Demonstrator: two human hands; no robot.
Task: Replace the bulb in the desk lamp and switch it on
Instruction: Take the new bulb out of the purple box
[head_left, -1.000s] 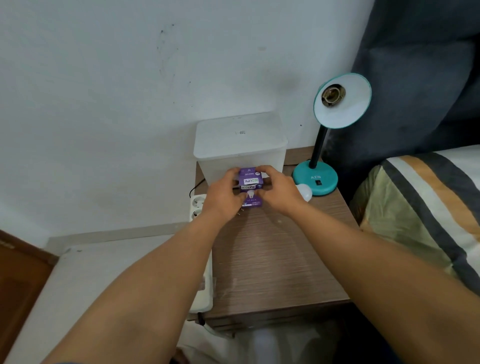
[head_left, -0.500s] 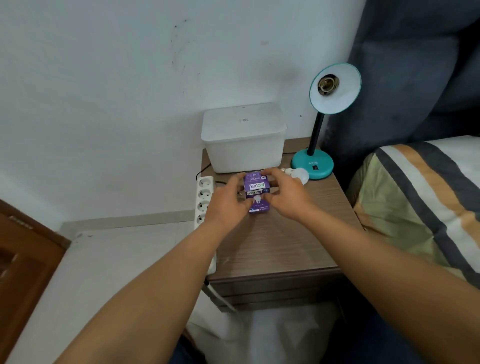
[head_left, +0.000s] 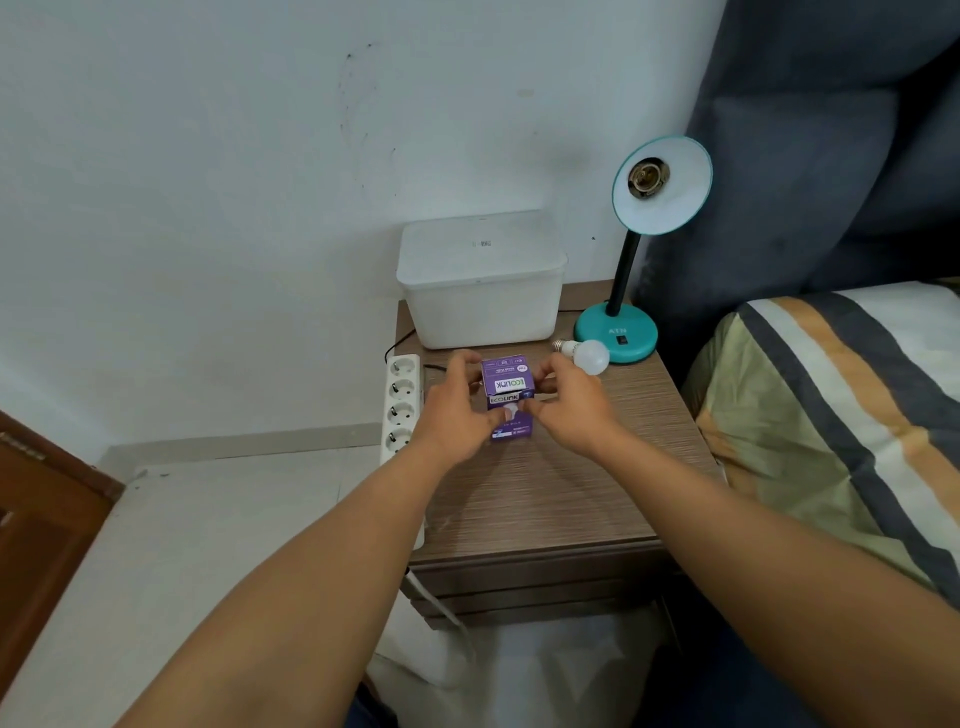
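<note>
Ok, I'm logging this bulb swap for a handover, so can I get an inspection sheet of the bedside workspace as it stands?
Surface: brown wood-grain nightstand, top mostly bare.
Job's things: teal desk lamp, socket empty; loose white bulb lying by its base; purple cardboard bulb box.
Clutter: white lidded plastic bin.
Grip: left hand and right hand both hold the box.
Cables: white power strip at the nightstand's left edge; black cord behind.
Surroundings: white wall, striped bedding.

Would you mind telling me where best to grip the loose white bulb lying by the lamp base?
Probably the round globe of the bulb, from above: it lies on its side, screw cap pointing left toward the white box, globe beside the lamp base.
</note>
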